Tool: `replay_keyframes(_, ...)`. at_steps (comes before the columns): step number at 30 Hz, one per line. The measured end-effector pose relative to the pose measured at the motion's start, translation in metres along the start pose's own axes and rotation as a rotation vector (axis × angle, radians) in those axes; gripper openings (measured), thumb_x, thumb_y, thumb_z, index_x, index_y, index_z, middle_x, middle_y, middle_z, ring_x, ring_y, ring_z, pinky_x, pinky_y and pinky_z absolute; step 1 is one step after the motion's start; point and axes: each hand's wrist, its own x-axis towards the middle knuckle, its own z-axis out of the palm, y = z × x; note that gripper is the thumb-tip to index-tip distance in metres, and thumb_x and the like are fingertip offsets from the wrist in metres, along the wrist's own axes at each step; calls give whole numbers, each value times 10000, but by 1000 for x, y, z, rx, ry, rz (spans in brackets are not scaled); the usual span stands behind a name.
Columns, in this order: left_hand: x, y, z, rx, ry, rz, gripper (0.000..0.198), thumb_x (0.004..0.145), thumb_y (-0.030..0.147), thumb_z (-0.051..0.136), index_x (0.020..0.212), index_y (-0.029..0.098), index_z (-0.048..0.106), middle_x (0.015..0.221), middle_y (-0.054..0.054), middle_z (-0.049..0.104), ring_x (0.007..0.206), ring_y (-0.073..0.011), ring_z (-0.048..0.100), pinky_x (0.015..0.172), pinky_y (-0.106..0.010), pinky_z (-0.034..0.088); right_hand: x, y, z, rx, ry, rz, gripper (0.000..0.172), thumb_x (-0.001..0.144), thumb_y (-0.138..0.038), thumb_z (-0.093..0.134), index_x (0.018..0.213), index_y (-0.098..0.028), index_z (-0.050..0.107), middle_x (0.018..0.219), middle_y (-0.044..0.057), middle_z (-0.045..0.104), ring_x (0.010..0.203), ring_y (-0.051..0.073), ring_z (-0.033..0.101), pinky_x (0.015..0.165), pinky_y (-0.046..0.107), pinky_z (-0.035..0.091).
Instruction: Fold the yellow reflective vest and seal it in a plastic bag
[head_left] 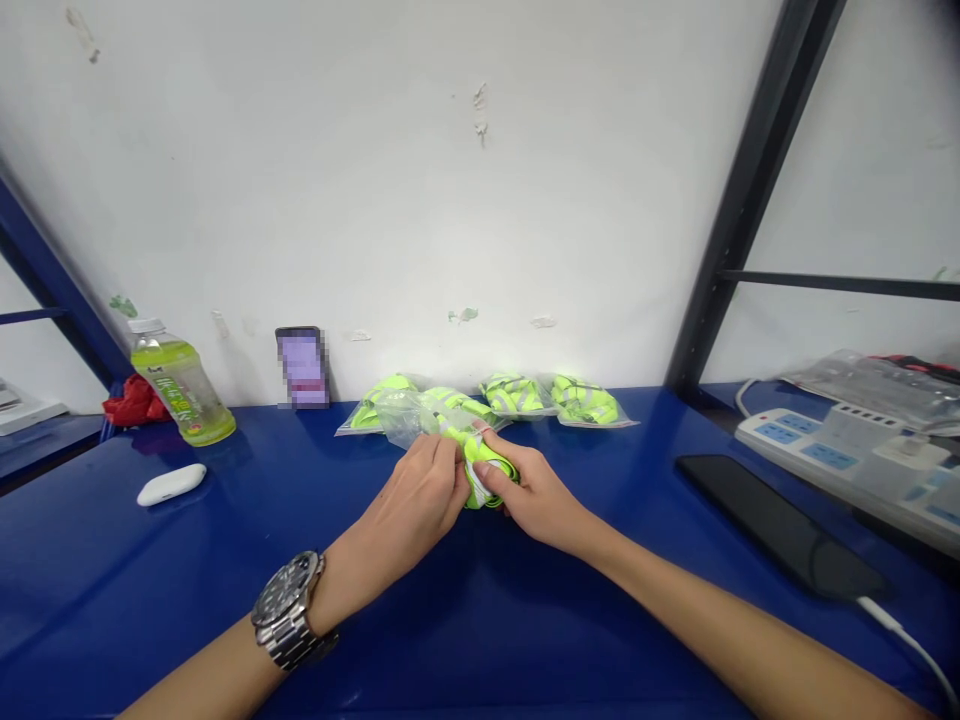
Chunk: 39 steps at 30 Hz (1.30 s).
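My right hand is wrapped around a rolled neon-yellow reflective vest with silvery strips, thumb on top. Close against it on the left, my left hand is closed, its fingers bent on a clear plastic bag that sticks out behind the knuckles. Exactly where the bag's opening lies is hidden by the fingers. Just behind both hands, several similar neon-yellow bundles in clear bags, one of them a bagged bundle at the right, lie in a row along the wall.
On the left of the blue table stand a tilted drink bottle, a white earbud case and a propped phone. To the right lie a black phone on a cable and a power strip, beside a dark metal post.
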Motion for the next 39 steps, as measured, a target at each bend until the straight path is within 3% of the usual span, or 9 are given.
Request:
replay_keyframes(5, 1, -3, 1, -30, 33, -8, 136, 916, 186, 374, 783, 188, 404, 766, -11, 459, 676, -156, 449, 631, -310, 379, 1, 0, 1, -101, 26, -107, 468, 899, -338, 505, 1311, -118, 533, 1368, 132, 529, 1238, 290, 510, 1032, 407, 389)
replay_keyframes(13, -1, -1, -5, -209, 62, 22, 153, 902, 162, 401, 751, 184, 397, 723, 18, 436, 621, -112, 410, 575, -254, 328, 1, -7, 2, -209, 34, -153, 360, 882, -291, 505, 1205, -144, 569, 1354, 142, 539, 1201, 261, 551, 993, 364, 427)
replay_keyframes(22, -4, -2, 5, -113, 108, 174, 163, 915, 137, 388, 761, 174, 425, 738, -4, 431, 665, -132, 417, 605, -271, 358, 2, -4, 4, -236, 62, -140, 276, 878, -323, 531, 1088, -162, 612, 1253, 128, 610, 1131, 284, 587, 939, 387, 453)
replay_keyframes(24, -2, -1, 0, -76, 79, 181, 166, 926, 144, 373, 776, 170, 438, 751, -15, 453, 673, -140, 434, 612, -277, 382, 4, -3, 0, -172, 35, -86, 316, 871, -350, 544, 1106, -154, 623, 1110, 112, 673, 977, 261, 651, 845, 368, 504)
replay_keyframes(27, 3, 1, -17, 22, -1, 243, 112, 938, 178, 392, 939, 145, 499, 891, -69, 538, 822, -180, 512, 733, -324, 452, 8, 0, -8, 72, -34, 118, 459, 865, -455, 535, 1187, -130, 583, 748, 44, 684, 557, 168, 637, 475, 257, 502)
replay_keyframes(29, 6, 1, -28, 137, -24, 298, 357, 883, 299, 556, 1186, 134, 462, 1156, -142, 535, 1076, -263, 499, 899, -417, 443, 10, 2, -13, 261, -48, 235, 490, 852, -505, 532, 1136, -110, 593, 612, 10, 635, 414, 132, 570, 327, 196, 395)
replay_keyframes(31, 9, -1, -33, 269, -37, 337, 845, 705, 418, 751, 1369, 126, 317, 1406, -206, 378, 1291, -361, 352, 1032, -512, 351, 11, 2, -16, 408, -82, 291, 454, 830, -512, 554, 995, -95, 625, 554, 12, 616, 375, 130, 555, 285, 176, 353)
replay_keyframes(33, 11, -5, -31, 349, -68, 350, 1063, 586, 441, 817, 1410, 90, 245, 1470, -242, 293, 1354, -392, 273, 1094, -538, 273, 10, 1, -17, 527, -152, 325, 432, 816, -510, 569, 889, -88, 626, 533, 28, 614, 361, 131, 550, 277, 176, 353)
replay_keyframes(39, 7, -13, -11, 294, -152, 279, 760, 552, 265, 678, 1236, 33, 439, 1150, -194, 587, 1066, -343, 558, 962, -465, 431, 4, -1, -20, 631, -464, 264, 435, 639, -290, 815, 960, -107, 585, 696, 23, 659, 497, 88, 584, 445, 167, 474)
